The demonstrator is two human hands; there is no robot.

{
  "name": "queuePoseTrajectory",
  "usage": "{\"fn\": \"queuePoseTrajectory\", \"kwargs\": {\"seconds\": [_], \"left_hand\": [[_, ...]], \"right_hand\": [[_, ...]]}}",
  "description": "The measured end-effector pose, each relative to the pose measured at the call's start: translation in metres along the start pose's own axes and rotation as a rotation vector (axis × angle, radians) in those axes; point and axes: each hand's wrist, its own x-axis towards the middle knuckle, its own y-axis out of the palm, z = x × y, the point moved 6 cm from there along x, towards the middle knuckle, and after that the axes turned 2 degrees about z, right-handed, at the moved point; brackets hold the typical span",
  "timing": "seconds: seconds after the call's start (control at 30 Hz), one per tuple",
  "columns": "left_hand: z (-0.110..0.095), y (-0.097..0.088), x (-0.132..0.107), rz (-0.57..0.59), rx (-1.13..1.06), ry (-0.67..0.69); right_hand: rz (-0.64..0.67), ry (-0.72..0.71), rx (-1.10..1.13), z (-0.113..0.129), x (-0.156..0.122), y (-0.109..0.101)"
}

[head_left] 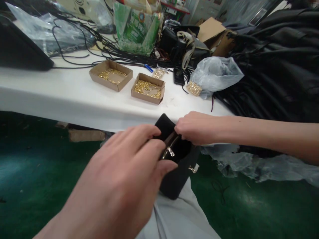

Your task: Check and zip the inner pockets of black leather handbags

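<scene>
2 hands hold a black bag (pixel 174 186) over the lap, just below the table's (pixel 62 96) near edge. The left hand (pixel 124 176) curls its fingers around the bag's left side, thumb pressed close to the zip pull (pixel 170 152). The right hand (pixel 196 127) pinches the top rim. The zip looks part open and the mouth gapes, so the work on it seems midway. On the table lie a left box (pixel 111 75) and a right box (pixel 149 89) of gold pieces, then a clear sack (pixel 215 74) toward the right edge.
</scene>
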Motion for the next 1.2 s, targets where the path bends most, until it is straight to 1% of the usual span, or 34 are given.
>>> {"fn": "queuePoseTrajectory", "kwargs": {"seconds": [0.07, 0.1, 0.17, 0.23, 0.3, 0.37, 0.43, 0.5, 0.53, 0.6, 0.67, 0.7, 0.73, 0.77, 0.8, 0.83, 0.93, 0.97, 1.0, 1.03, 1.13, 1.2], "left_hand": [[-0.016, 0.02, 0.021, 0.173, -0.024, 0.132], [-0.021, 0.031, 0.03, 0.266, -0.026, 0.181], [-0.023, 0.054, 0.044, 0.416, -0.008, 0.246], [-0.018, 0.079, 0.048, 0.526, 0.025, 0.264], [-0.011, 0.106, 0.039, 0.619, 0.034, 0.259], [-0.007, 0.132, 0.018, 0.684, -0.01, 0.257], [-0.008, 0.152, -0.008, 0.705, -0.096, 0.26], [-0.01, 0.162, -0.029, 0.71, -0.219, 0.225], [-0.01, 0.165, -0.036, 0.728, -0.282, 0.201], [-0.009, 0.171, -0.041, 0.829, -0.417, 0.104], [0.0, 0.178, -0.035, 0.926, -0.513, -0.08], [0.008, 0.183, -0.03, 0.943, -0.541, -0.203], [0.016, 0.187, -0.023, 0.929, -0.549, -0.317], [0.023, 0.192, -0.016, 0.91, -0.538, -0.395], [0.028, 0.196, -0.01, 0.894, -0.503, -0.422], [0.03, 0.201, -0.005, 0.895, -0.444, -0.389], [0.023, 0.213, 0.005, 0.888, -0.238, -0.148], [0.02, 0.216, 0.006, 0.876, -0.216, -0.104], [0.019, 0.22, 0.006, 0.872, -0.231, -0.097], [0.018, 0.224, 0.005, 0.877, -0.271, -0.12], [0.02, 0.234, -0.001, 0.89, -0.403, -0.232], [0.022, 0.238, -0.005, 0.874, -0.429, -0.277]], "right_hand": [[0.076, 0.067, -0.078, -0.013, -0.004, 0.001], [0.097, 0.093, -0.083, -0.016, -0.006, 0.002], [0.102, 0.148, 0.014, -0.016, -0.011, 0.006], [0.125, 0.182, 0.161, -0.005, -0.017, 0.022], [0.144, 0.178, 0.312, 0.013, -0.021, 0.048], [0.161, 0.182, 0.463, 0.025, -0.023, 0.079], [0.182, 0.235, 0.616, 0.027, -0.023, 0.109], [0.242, 0.297, 0.814, 0.021, -0.021, 0.137], [0.276, 0.309, 0.913, 0.018, -0.02, 0.147], [0.315, 0.295, 1.055, 0.014, -0.018, 0.158], [0.307, 0.278, 1.093, 0.011, -0.016, 0.158], [0.301, 0.28, 1.092, 0.01, -0.015, 0.156], [0.297, 0.286, 1.089, 0.009, -0.015, 0.155], [0.297, 0.292, 1.089, 0.009, -0.015, 0.154], [0.301, 0.295, 1.094, 0.009, -0.014, 0.154], [0.31, 0.296, 1.103, 0.009, -0.014, 0.155], [0.343, 0.303, 1.142, 0.007, -0.015, 0.164], [0.352, 0.31, 1.159, 0.005, -0.015, 0.167], [0.36, 0.316, 1.179, 0.003, -0.016, 0.17], [0.374, 0.315, 1.201, 0.002, -0.016, 0.171], [0.45, 0.279, 1.285, -0.001, -0.017, 0.173], [0.504, 0.256, 1.358, -0.002, -0.016, 0.173]]}}
